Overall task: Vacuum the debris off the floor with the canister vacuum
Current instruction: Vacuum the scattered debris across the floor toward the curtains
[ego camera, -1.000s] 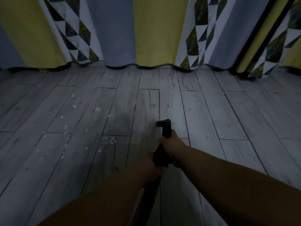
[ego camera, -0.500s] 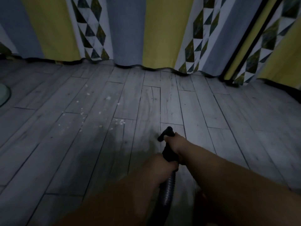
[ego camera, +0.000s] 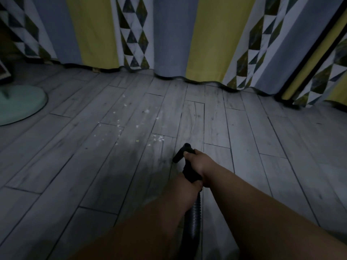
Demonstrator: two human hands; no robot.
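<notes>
My right hand is clenched round the black handle of the vacuum's nozzle, knuckles up. My left hand sits just behind it, grasping the spot where the handle meets the ribbed hose; most of those fingers are tucked under the handle, so I see only their tips.

The nozzle's short dark end points down and to the left over the grey plank floor. In this dim light I cannot tell whether the tip touches the boards. The hose runs back between my forearms, which cover most of it, and it fades into shadow near the bottom edge.

Pale crumbs lie scattered ahead and to the left of the nozzle, the nearest cluster just beyond its tip and the rest spread further left. The smallest specks are hard to pick out.

A striped and triangle-patterned curtain hangs along the far side, its hem at the floor. At the left, a round pale green base is cut off by the edge.
</notes>
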